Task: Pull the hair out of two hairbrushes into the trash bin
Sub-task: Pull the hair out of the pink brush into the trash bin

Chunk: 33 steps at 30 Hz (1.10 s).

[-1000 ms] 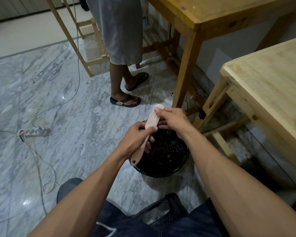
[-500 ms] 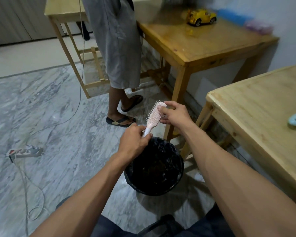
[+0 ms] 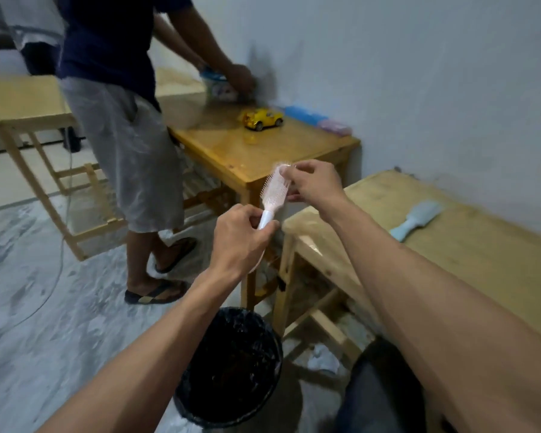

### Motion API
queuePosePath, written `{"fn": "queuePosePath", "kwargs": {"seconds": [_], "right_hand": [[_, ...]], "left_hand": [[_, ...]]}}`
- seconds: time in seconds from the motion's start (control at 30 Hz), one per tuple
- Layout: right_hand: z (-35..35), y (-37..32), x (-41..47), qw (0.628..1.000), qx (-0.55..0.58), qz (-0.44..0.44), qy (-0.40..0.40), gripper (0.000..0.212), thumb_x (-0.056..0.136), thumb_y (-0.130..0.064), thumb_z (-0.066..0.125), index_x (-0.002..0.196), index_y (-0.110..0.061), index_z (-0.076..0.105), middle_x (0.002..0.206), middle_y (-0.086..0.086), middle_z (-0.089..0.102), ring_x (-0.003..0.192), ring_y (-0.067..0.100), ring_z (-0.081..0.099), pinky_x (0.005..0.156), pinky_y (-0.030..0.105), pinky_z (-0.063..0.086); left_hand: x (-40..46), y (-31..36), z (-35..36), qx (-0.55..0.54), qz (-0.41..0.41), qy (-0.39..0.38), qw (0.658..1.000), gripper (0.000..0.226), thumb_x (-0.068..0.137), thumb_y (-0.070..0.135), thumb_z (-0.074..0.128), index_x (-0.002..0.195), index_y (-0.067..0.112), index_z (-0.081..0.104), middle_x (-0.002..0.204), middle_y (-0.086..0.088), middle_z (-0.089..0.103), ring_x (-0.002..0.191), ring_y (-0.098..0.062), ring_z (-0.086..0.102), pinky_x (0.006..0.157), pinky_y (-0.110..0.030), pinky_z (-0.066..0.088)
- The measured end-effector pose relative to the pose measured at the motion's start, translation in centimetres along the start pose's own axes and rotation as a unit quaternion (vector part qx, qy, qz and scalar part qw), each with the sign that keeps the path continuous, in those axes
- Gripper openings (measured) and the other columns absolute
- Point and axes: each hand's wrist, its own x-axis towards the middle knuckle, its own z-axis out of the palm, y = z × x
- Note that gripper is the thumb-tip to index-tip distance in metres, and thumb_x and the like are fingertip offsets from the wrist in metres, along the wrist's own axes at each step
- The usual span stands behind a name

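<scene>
Gripping the pink hairbrush (image 3: 274, 190) by its smooth handle, the left hand (image 3: 241, 240) steadies it above the black-lined trash bin (image 3: 231, 367). The right hand (image 3: 314, 182) pinches at the head's tip, probably on wispy hair; pulling along the stiff bristles should free it. A blue hairbrush (image 3: 416, 219) lies near the table's (image 3: 481, 260) wall edge.

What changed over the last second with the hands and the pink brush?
The pink hairbrush was lifted up away from the trash bin. The left hand shifted its grip to the handle's lower end. The right hand stayed pinching at the head's tip. The blue hairbrush lies untouched on the table.
</scene>
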Motion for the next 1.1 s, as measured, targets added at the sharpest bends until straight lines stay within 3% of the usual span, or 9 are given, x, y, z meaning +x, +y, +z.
{"fn": "queuePosePath", "kwargs": {"seconds": [0.1, 0.2, 0.3, 0.43, 0.6, 0.73, 0.83, 0.97, 1.1], "right_hand": [[-6.9, -1.2, 0.1, 0.997, -0.006, -0.007, 0.072, 0.030, 0.087, -0.021, 0.078, 0.108, -0.002, 0.072, 0.097, 0.017, 0.078, 0.070, 0.025, 0.077, 0.062, 0.034, 0.064], [-13.9, -1.5, -1.2, 0.990, -0.010, 0.008, 0.139, 0.018, 0.086, -0.019, 0.078, 0.095, -0.003, 0.075, 0.095, 0.018, 0.078, 0.069, 0.027, 0.075, 0.065, 0.035, 0.063], [-19.9, -0.5, -2.9, 0.979, -0.024, 0.032, 0.199, 0.015, 0.086, -0.017, 0.078, 0.094, -0.005, 0.076, 0.097, 0.013, 0.077, 0.073, 0.029, 0.077, 0.072, 0.038, 0.065], [-25.1, 2.4, -4.7, 0.961, -0.042, 0.081, 0.261, 0.016, 0.087, -0.016, 0.078, 0.094, -0.002, 0.076, 0.095, 0.012, 0.077, 0.076, 0.032, 0.078, 0.077, 0.043, 0.066], [-27.6, 6.5, -4.8, 0.944, -0.053, 0.135, 0.298, 0.015, 0.087, -0.018, 0.079, 0.087, -0.004, 0.076, 0.091, 0.013, 0.076, 0.059, 0.026, 0.073, 0.072, 0.038, 0.065], [-28.1, 8.7, -3.3, 0.936, -0.062, 0.169, 0.303, 0.027, 0.087, -0.021, 0.081, 0.104, -0.001, 0.074, 0.098, 0.014, 0.076, 0.057, 0.022, 0.073, 0.061, 0.030, 0.063], [-28.0, 10.1, -2.0, 0.929, -0.073, 0.189, 0.309, 0.029, 0.086, -0.024, 0.081, 0.105, -0.003, 0.075, 0.094, 0.014, 0.077, 0.065, 0.027, 0.076, 0.065, 0.037, 0.066], [-28.3, 11.2, -0.9, 0.917, -0.093, 0.208, 0.327, 0.021, 0.086, -0.025, 0.079, 0.091, -0.005, 0.077, 0.081, 0.014, 0.078, 0.073, 0.036, 0.078, 0.070, 0.047, 0.066], [-28.9, 11.4, -0.7, 0.911, -0.106, 0.221, 0.332, 0.023, 0.087, -0.028, 0.077, 0.096, -0.006, 0.078, 0.084, 0.012, 0.078, 0.068, 0.030, 0.077, 0.069, 0.042, 0.066]], "left_hand": [[1.3, 5.3, 3.4, -0.026, 0.044, -0.024, 0.998, 0.030, 0.088, 0.035, 0.079, 0.104, 0.010, 0.081, 0.092, -0.003, 0.071, 0.079, -0.018, 0.064, 0.066, -0.033, 0.053], [1.5, 10.4, 7.3, -0.024, 0.075, -0.068, 0.995, 0.033, 0.089, 0.039, 0.076, 0.105, 0.011, 0.080, 0.093, -0.003, 0.070, 0.078, -0.019, 0.061, 0.062, -0.032, 0.043], [0.6, 14.2, 11.1, -0.021, 0.092, -0.122, 0.988, 0.031, 0.089, 0.041, 0.073, 0.100, 0.012, 0.081, 0.094, -0.005, 0.076, 0.082, -0.027, 0.068, 0.064, -0.036, 0.050], [-1.6, 17.1, 15.0, 0.005, 0.124, -0.176, 0.977, 0.029, 0.092, 0.038, 0.069, 0.098, 0.011, 0.077, 0.096, -0.007, 0.074, 0.088, -0.031, 0.069, 0.063, -0.036, 0.040], [-2.7, 17.9, 18.3, 0.074, 0.152, -0.216, 0.962, 0.024, 0.097, 0.029, 0.063, 0.107, 0.010, 0.073, 0.109, -0.010, 0.072, 0.104, -0.033, 0.066, 0.070, -0.036, 0.039], [-2.4, 17.4, 20.1, 0.119, 0.162, -0.236, 0.951, 0.019, 0.095, 0.024, 0.062, 0.104, 0.010, 0.071, 0.112, -0.011, 0.070, 0.104, -0.033, 0.065, 0.067, -0.036, 0.035], [-2.0, 17.2, 21.2, 0.130, 0.163, -0.245, 0.947, 0.021, 0.095, 0.023, 0.061, 0.106, 0.010, 0.072, 0.113, -0.011, 0.070, 0.102, -0.033, 0.066, 0.067, -0.036, 0.034], [-1.6, 17.5, 22.5, 0.140, 0.161, -0.259, 0.942, 0.022, 0.097, 0.024, 0.058, 0.105, 0.008, 0.070, 0.115, -0.012, 0.069, 0.102, -0.033, 0.066, 0.069, -0.037, 0.033], [-1.3, 18.0, 23.4, 0.136, 0.165, -0.266, 0.940, 0.024, 0.100, 0.028, 0.058, 0.110, 0.008, 0.068, 0.118, -0.011, 0.067, 0.105, -0.030, 0.063, 0.071, -0.035, 0.031]]}}
